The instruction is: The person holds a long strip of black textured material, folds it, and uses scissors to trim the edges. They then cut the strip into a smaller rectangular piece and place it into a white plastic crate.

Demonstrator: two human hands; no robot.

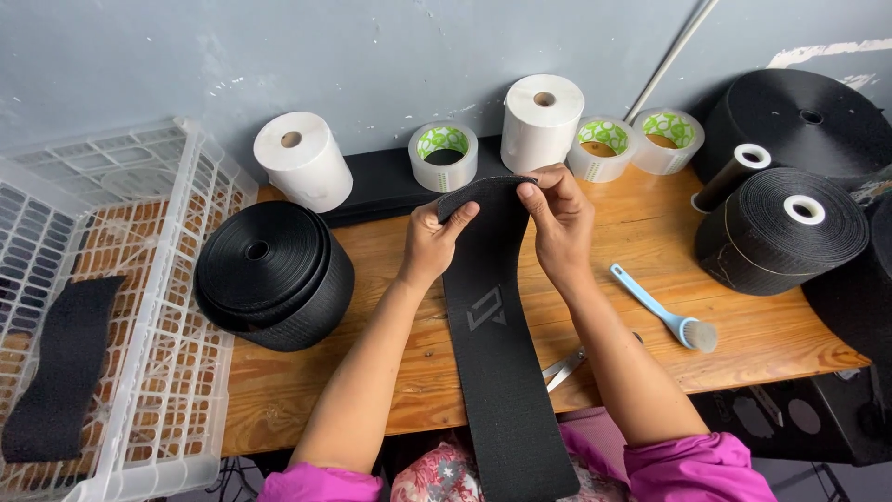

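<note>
1. Over the middle of the wooden table (650, 232), a wide black strap (492, 344) is held up at its far end by both hands, with the rest of it run down toward the near edge and off over the lap.
2. The strap's far end is pinched by the left hand (429, 244) from the left side, thumb on top, fingers tucked behind.
3. The same end is gripped by the right hand (560, 223), fingers closed over the folded-over tip, so both hands are clamped on the strap, just beside each other.
4. A pale geometric mark is seen printed about midway down the strap.
5. A big black webbing roll (274, 274) is laid flat to the left, close to the left forearm.
6. A white plastic crate (158, 307) is parked far left, with a black fabric piece (65, 367) inside.
7. To the right, a blue brush (664, 311) is laid on the wood, and metal scissors (565, 367) are partly hidden under the right forearm.
8. Along the far wall, white paper rolls (542, 121) and clear tape rolls (443, 155) are lined up; more black rolls (785, 228) are stacked far right.
</note>
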